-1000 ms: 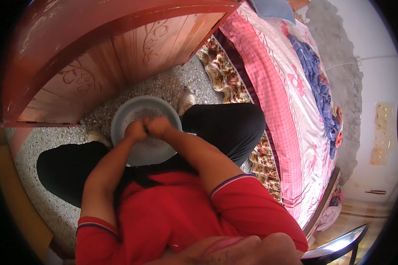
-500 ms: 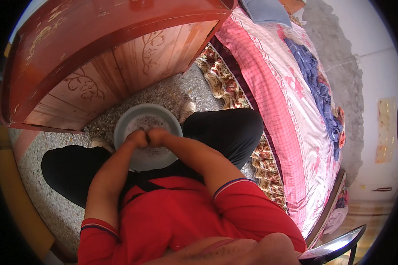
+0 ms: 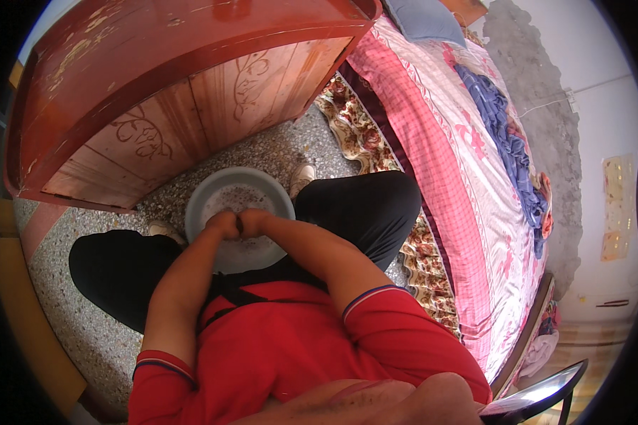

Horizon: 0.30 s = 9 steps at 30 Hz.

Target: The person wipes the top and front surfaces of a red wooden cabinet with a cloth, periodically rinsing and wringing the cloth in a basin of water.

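Note:
A pale grey-green basin [image 3: 279,195] sits between my bent legs, with sudsy water [image 3: 235,201] inside. Over the middle of it, my left hand [image 3: 223,224] and my right hand [image 3: 254,222] are held close together, both with curled fingers. A small dark spot shows between them; whether it is a thing or a shadowed gap I cannot tell. Whatever the fingers hold is hidden by the backs of the hands. Both forearms reach forward over the near rim.
A red wooden cabinet [image 3: 191,78] with carved doors stands just beyond the basin. Along the right runs a bed [image 3: 468,212] with a pink cover and a flowered frill [image 3: 365,134]. My shoes [image 3: 303,178] rest on the speckled floor [image 3: 85,312]. A black-framed object [image 3: 546,393] is at lower right.
Both hands stay together over the basin, with the left forearm shifted slightly right. The whole view has moved a little; nothing is visibly picked up or let go.

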Tool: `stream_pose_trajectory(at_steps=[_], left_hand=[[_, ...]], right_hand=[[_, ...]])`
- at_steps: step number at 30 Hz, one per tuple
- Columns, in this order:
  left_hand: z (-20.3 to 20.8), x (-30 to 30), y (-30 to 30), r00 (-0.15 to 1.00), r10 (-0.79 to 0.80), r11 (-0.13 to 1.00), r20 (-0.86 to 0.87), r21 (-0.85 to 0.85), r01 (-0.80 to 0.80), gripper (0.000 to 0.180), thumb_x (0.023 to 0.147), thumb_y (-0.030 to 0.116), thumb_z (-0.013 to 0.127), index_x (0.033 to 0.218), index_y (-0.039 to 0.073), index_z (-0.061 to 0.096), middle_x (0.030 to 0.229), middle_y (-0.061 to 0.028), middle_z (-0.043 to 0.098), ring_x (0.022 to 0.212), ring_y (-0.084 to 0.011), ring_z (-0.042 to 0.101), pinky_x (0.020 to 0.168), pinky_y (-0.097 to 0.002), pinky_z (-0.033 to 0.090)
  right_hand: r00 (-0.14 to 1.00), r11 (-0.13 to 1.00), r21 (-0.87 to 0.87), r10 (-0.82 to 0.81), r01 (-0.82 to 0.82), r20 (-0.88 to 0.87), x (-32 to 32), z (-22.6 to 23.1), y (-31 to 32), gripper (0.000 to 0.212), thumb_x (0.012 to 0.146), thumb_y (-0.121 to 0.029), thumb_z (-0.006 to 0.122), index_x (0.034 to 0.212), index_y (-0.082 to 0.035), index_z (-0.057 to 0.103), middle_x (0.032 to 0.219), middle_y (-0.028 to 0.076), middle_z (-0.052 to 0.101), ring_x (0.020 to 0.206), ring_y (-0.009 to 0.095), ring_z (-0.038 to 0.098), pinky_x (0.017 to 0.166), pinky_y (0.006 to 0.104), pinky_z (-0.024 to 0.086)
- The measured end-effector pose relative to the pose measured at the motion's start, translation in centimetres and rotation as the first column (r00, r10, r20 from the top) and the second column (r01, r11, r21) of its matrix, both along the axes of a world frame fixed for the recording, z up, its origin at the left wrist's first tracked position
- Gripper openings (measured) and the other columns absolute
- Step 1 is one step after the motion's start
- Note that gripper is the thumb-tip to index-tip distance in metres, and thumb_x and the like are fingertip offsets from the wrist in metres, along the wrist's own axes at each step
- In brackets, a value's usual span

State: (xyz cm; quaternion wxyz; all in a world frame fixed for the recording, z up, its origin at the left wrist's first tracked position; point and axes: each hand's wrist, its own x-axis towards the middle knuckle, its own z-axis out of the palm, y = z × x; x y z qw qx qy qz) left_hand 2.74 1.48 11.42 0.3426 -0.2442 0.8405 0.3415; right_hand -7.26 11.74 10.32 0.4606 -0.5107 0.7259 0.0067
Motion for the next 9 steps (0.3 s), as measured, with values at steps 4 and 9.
stream_pose_trajectory(at_steps=[4, 9], left_hand=[[0.0, 0.0, 0.5, 0.999, 0.000, 1.000, 0.039, -0.020, 0.000, 0.045, 0.069, 0.016, 0.072, 0.112, 0.004, 0.065, 0.115, -0.0172, 0.063, 0.108, -0.0292, 0.060, 0.092, -0.0387, 0.048], [-3.1, 0.0, 0.1, 0.999, -0.005, 0.999, 0.049, -0.048, 0.007, 0.071, 0.073, 0.018, 0.070, 0.139, 0.017, 0.044, 0.121, -0.0213, 0.059, 0.111, -0.0301, 0.059, 0.094, -0.0409, 0.047]], right_hand=[[0.999, 0.996, 0.079, 0.036, -0.035, -0.014, 0.2, -0.5, -0.4, 0.044, 0.070, -0.033, 0.074, 0.105, -0.007, 0.068, 0.107, 0.017, 0.067, 0.098, 0.033, 0.063, 0.086, 0.0428, 0.048], [0.995, 0.991, 0.094, 0.095, -0.094, -0.010, 0.0, -0.5, -0.7, 0.043, 0.073, -0.036, 0.073, 0.105, -0.009, 0.070, 0.110, 0.018, 0.066, 0.101, 0.030, 0.062, 0.089, 0.0425, 0.047]])
